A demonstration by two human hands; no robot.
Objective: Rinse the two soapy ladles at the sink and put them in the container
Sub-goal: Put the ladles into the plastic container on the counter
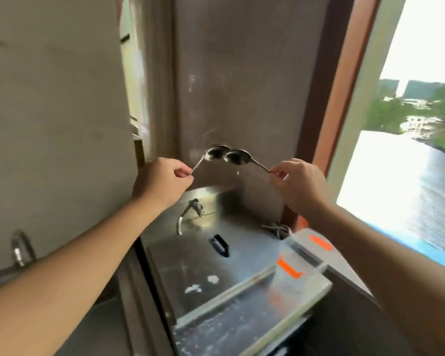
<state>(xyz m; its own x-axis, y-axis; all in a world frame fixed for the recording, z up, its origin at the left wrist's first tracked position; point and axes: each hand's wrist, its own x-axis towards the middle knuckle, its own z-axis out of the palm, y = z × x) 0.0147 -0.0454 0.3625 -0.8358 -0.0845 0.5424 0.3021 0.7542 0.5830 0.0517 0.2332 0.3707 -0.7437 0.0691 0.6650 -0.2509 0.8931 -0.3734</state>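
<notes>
Left hand [162,182]: grip pinched on the left shiny metal ladle [214,153].
Right hand [297,185]: grip pinched on the right shiny metal ladle [238,158].
Bowls: touching, raised above the steel sink [198,260].

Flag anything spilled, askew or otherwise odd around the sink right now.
White soapy blobs lie on the bare stainless steel sink surface. The two shiny metal ladles are held high above it, bowls touching, one in the left hand, one in the right hand, with a drop falling. Nothing looks damaged.
</notes>
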